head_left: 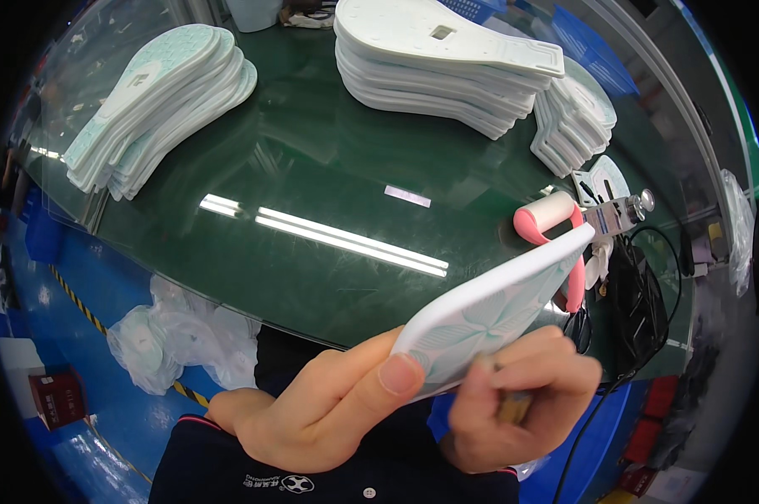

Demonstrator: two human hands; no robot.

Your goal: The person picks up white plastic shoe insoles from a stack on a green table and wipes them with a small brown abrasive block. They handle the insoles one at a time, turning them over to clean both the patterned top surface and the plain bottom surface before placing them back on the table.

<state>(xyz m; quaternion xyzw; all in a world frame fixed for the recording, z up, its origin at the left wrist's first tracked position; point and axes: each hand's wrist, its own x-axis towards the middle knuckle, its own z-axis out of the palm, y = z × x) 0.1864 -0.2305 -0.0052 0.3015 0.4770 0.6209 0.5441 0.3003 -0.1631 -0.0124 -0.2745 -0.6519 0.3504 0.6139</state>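
Observation:
My left hand [329,412] grips a white shoe sole [489,311] with a pale green leaf pattern, thumb pressed on its near end. The sole tilts up to the right, over the table's front edge. My right hand [522,403] is closed around a small brownish tool [514,407], its fingers against the sole's lower edge. What kind of tool it is cannot be made out.
A dark green glass-topped table [312,168] carries stacks of soles: pale green ones [157,101] at back left, white ones [434,63] at back centre, more [573,118] at right. A pink-handled lint roller [552,223] and black cables [640,294] lie at right. Crumpled plastic bags [178,336] sit on the blue floor.

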